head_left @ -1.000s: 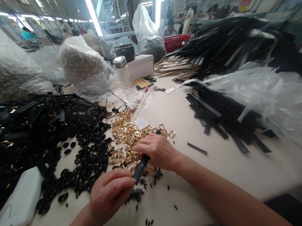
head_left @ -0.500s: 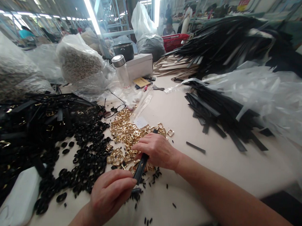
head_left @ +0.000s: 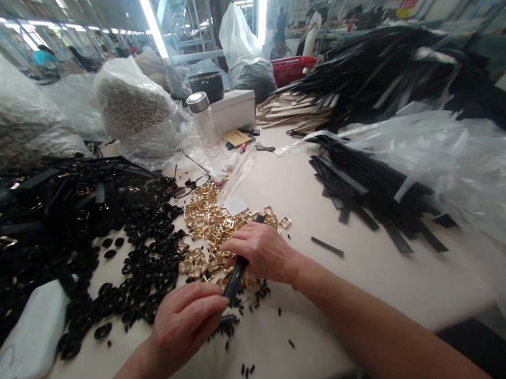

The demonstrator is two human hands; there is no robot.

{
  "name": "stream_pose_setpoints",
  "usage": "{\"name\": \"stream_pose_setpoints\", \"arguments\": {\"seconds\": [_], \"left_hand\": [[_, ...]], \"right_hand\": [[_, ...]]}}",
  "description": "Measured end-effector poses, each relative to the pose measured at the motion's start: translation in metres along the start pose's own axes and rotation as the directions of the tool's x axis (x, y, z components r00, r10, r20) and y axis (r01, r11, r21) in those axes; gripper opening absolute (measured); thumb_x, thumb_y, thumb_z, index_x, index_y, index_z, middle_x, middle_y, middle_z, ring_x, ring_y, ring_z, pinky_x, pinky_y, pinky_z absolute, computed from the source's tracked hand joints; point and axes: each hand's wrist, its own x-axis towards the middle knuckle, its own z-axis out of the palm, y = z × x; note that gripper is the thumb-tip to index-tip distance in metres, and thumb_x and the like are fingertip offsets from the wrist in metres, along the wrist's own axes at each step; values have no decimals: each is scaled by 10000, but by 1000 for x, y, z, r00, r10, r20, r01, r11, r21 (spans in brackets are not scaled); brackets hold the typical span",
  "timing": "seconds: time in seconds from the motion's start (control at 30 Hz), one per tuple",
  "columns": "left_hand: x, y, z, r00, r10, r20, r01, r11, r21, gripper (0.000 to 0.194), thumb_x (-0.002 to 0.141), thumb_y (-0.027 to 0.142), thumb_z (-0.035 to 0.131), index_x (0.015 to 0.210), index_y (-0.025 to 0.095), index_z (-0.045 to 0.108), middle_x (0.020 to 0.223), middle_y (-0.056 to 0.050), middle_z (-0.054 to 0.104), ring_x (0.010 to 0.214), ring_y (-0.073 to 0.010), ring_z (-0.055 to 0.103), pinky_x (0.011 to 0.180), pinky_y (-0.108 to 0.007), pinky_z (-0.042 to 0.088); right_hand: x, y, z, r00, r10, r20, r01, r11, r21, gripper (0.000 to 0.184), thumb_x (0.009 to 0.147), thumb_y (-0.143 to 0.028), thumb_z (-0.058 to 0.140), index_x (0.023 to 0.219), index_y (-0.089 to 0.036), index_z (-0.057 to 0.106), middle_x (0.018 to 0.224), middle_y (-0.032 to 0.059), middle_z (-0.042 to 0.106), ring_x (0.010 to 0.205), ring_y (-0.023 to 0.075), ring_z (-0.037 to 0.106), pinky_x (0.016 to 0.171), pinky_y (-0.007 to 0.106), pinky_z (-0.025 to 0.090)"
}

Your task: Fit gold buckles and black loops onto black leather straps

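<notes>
A black strap (head_left: pixel 236 281) runs at a slant between my two hands, over the table. My left hand (head_left: pixel 191 315) pinches its near end between thumb and fingers. Farther up, my right hand (head_left: pixel 262 250) is closed around it, and the strap's far tip sticks out beyond the knuckles. A small gold-coloured spot shows on the strap between the hands. Under and behind my right hand lies a heap of gold square buckles (head_left: pixel 212 218). Small black pieces (head_left: pixel 249 371) are scattered near my left hand. My fingers hide parts of the strap.
Black loops (head_left: pixel 144 263) and a dark pile of buckled straps (head_left: pixel 46 214) spread to the left, beside a white plastic object (head_left: pixel 37 331). Eyeglasses (head_left: pixel 190 187) and a glass bottle (head_left: pixel 203 120) stand behind the buckles. More black straps (head_left: pixel 362 188) lie at right. Bags fill the back left.
Hardly anything differs. Both hands keep their grip on the strap in nearly the same place, and the whole view has shifted very slightly.
</notes>
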Motion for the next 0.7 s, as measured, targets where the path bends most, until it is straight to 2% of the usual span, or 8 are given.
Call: {"name": "stream_pose_setpoints", "arguments": {"seconds": [0.17,0.3,0.47,0.53,0.7], "left_hand": [[0,0,2,1000,0,4,0,1000,-3,151,843,98,589,929,213,636,798,-21,728,686,-126,690,649,-198,537],[0,4,6,998,46,30,-46,999,-10,148,853,95,585,947,197,637,784,-23,724,673,-126,681,641,-205,525],[-1,11,10,991,104,81,-100,994,-43,128,900,133,538,968,191,628,757,-27,719,642,-129,669,617,-219,511],[-1,13,10,990,111,84,-107,993,-54,132,892,123,545,973,190,624,763,-29,721,649,-132,673,621,-219,512],[-1,12,10,989,115,97,-107,991,-82,153,872,98,557,981,182,625,769,-31,719,634,-127,663,623,-216,515]], "right_hand": [[1,1,-3,1000,19,-18,-19,1000,-3,174,940,-326,536,917,-191,644,793,16,659,725,138,560,728,291,395],[2,3,0,995,36,-90,-34,999,14,202,929,-365,571,980,-182,641,873,36,682,820,156,597,813,315,421],[1,6,7,984,21,-176,-14,999,40,447,842,-491,664,1135,-160,594,1111,68,682,993,189,614,977,354,390],[1,7,9,984,24,-179,-18,999,35,508,820,-522,674,1157,-153,583,1138,77,677,1006,205,616,1004,374,373],[0,8,11,991,29,-127,-23,999,49,522,812,-524,680,1178,-166,572,1160,86,671,1019,211,615,1006,384,370]]}}
